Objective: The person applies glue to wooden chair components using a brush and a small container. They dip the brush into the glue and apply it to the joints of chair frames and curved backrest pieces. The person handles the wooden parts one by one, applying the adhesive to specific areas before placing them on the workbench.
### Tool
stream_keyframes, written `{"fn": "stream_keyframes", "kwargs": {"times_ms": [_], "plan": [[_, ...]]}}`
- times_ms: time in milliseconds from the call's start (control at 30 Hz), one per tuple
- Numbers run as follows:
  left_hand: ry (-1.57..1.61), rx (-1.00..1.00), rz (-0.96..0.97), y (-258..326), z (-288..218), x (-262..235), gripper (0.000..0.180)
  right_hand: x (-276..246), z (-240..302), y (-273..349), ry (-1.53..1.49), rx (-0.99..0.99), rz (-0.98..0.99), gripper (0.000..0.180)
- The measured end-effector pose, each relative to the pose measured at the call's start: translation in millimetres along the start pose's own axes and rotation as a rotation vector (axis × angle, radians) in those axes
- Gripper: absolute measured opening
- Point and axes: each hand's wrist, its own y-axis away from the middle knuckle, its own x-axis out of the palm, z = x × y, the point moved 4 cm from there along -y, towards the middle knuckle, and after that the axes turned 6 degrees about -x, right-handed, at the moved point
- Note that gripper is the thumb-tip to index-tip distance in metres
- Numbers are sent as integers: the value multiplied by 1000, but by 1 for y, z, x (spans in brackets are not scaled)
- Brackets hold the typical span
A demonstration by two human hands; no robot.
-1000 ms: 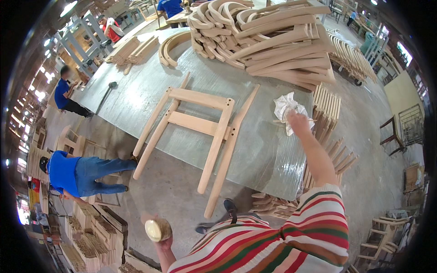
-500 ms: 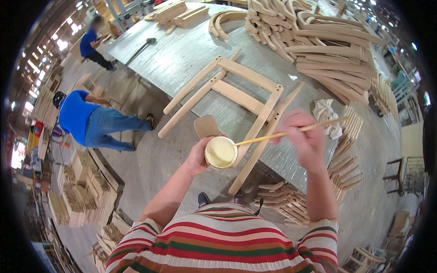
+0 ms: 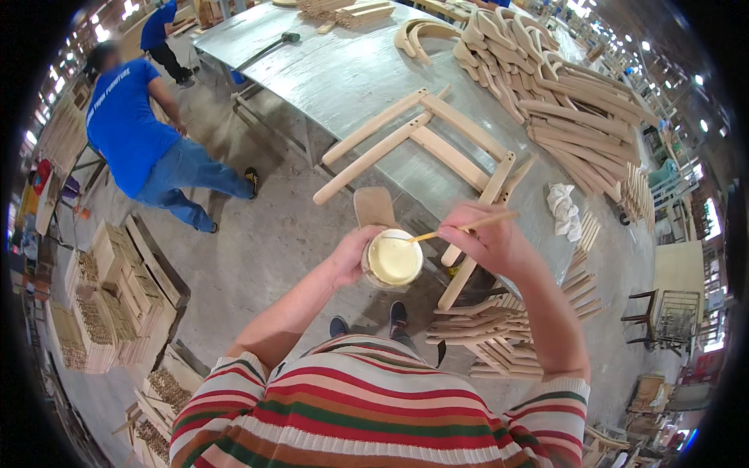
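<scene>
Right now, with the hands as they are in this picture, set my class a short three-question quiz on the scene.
1. True or false: the left hand holds the cup of pale glue.
2. Which hand holds the thin stick?
3. Where is the white rag? A) on the floor B) on the table C) in the cup

Key
1. True.
2. The right hand; the stick's tip reaches over the cup.
3. B, beside the wooden frame.
</scene>
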Motion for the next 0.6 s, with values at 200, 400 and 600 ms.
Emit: {"fn": "stream_keyframes", "kwargs": {"times_ms": [200, 400, 600], "plan": [[169, 126, -103, -5, 0, -34, 27, 37, 41, -3, -3, 155, 60, 11], [110, 174, -67, 2, 7, -12, 27, 58, 45, -34, -73, -28, 76, 12], [-77, 139, -7, 14, -2, -4, 30, 34, 18, -30, -78, 190, 59, 16]]}}
